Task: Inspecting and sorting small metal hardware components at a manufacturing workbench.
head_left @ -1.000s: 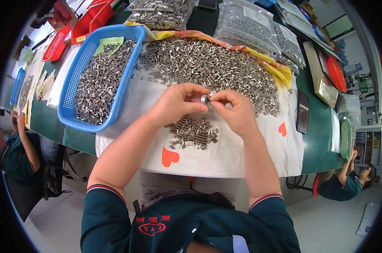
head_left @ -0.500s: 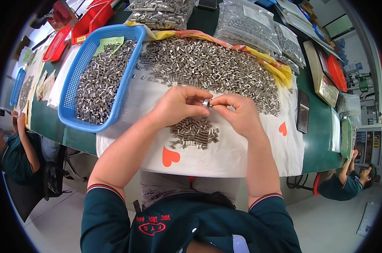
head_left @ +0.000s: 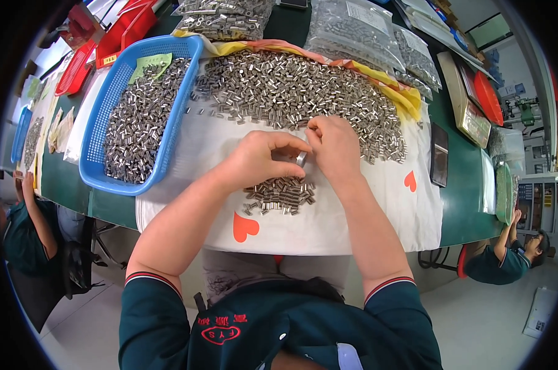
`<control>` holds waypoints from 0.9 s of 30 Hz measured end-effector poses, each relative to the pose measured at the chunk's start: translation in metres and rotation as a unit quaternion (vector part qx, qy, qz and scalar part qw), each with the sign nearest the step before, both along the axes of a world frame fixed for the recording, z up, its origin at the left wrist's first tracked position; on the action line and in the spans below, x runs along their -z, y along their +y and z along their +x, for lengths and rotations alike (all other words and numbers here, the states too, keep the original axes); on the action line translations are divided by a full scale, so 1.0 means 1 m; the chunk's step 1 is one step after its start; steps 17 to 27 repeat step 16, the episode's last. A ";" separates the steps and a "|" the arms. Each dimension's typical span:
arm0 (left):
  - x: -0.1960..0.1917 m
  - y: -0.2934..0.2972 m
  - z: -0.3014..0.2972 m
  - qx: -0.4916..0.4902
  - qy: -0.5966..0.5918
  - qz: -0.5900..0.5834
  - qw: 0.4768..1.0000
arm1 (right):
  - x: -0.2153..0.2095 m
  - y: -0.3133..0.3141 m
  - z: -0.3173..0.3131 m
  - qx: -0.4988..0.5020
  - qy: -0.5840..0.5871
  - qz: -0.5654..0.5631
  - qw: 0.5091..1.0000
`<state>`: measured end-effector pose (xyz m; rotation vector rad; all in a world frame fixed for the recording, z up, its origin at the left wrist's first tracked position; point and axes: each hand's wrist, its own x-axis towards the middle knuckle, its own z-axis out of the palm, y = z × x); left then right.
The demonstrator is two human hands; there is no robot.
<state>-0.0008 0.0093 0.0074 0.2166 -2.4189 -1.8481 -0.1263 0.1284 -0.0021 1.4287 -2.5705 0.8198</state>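
Observation:
My left hand (head_left: 263, 157) is closed, pinching a short shiny metal ring (head_left: 300, 160) between thumb and fingers. Just right of it, my right hand (head_left: 336, 143) has its fingers drawn together at the near edge of a wide heap of small metal sleeves (head_left: 291, 83). Whatever those fingertips hold, if anything, is hidden. Below my left hand lies a smaller pile of the same sleeves (head_left: 280, 196) on a white cloth (head_left: 297, 237) with red hearts.
At the left stands a blue perforated basket (head_left: 85, 148) full of sleeves. Clear bags of metal parts (head_left: 353, 31) lie behind a yellow-orange cloth roll (head_left: 328, 60). A dark phone (head_left: 439, 154) is at the right. Co-workers sit at both sides.
My right hand has moved away from the ring, forward to the edge of the large heap, and its fingers have curled in. My left hand stays about where it was with the ring.

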 end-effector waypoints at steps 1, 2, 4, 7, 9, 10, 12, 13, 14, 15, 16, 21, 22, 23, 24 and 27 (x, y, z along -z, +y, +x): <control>0.001 -0.002 0.000 -0.007 -0.016 0.050 0.999 | 0.001 0.000 -0.001 0.006 -0.009 0.017 1.000; 0.004 -0.003 -0.001 -0.007 -0.016 0.048 0.999 | 0.000 0.001 -0.001 0.006 -0.009 0.016 1.000; 0.011 -0.002 -0.005 -0.044 -0.023 0.207 0.977 | -0.002 0.008 -0.001 -0.007 -0.073 0.029 0.997; 0.008 -0.005 -0.007 -0.027 -0.036 0.194 0.980 | -0.004 0.006 -0.002 0.004 -0.058 0.026 0.998; 0.008 -0.004 -0.006 -0.040 -0.041 0.209 0.976 | -0.004 0.007 -0.001 -0.014 -0.043 0.033 0.998; 0.008 -0.006 -0.006 -0.061 -0.043 0.221 0.972 | -0.004 0.005 -0.001 -0.039 -0.025 0.038 0.998; 0.012 -0.007 -0.008 -0.065 -0.015 0.250 0.966 | -0.011 0.008 0.000 -0.017 -0.108 0.017 0.994; 0.012 -0.007 -0.008 -0.066 -0.015 0.244 0.967 | -0.016 0.012 0.001 0.006 -0.192 0.001 0.981; 0.012 -0.007 -0.008 -0.068 -0.014 0.238 0.969 | -0.020 0.014 0.001 0.004 -0.192 0.001 0.981; 0.012 -0.007 -0.007 -0.064 -0.011 0.236 0.970 | -0.025 0.016 0.000 -0.021 -0.306 -0.011 0.952; 0.010 -0.007 -0.006 -0.057 -0.008 0.234 0.970 | -0.031 0.019 0.000 -0.044 -0.416 -0.023 0.908; 0.010 -0.007 -0.006 -0.057 -0.008 0.234 0.970 | -0.031 0.019 0.000 -0.044 -0.416 -0.023 0.908; 0.010 -0.007 -0.006 -0.057 -0.008 0.234 0.970 | -0.031 0.019 0.000 -0.044 -0.416 -0.023 0.908; 0.010 -0.007 -0.006 -0.057 -0.008 0.234 0.970 | -0.031 0.019 0.000 -0.044 -0.416 -0.023 0.908; 0.010 -0.007 -0.006 -0.057 -0.008 0.234 0.970 | -0.031 0.019 0.000 -0.044 -0.416 -0.023 0.908; 0.010 -0.007 -0.006 -0.057 -0.008 0.234 0.970 | -0.031 0.019 0.000 -0.044 -0.416 -0.023 0.908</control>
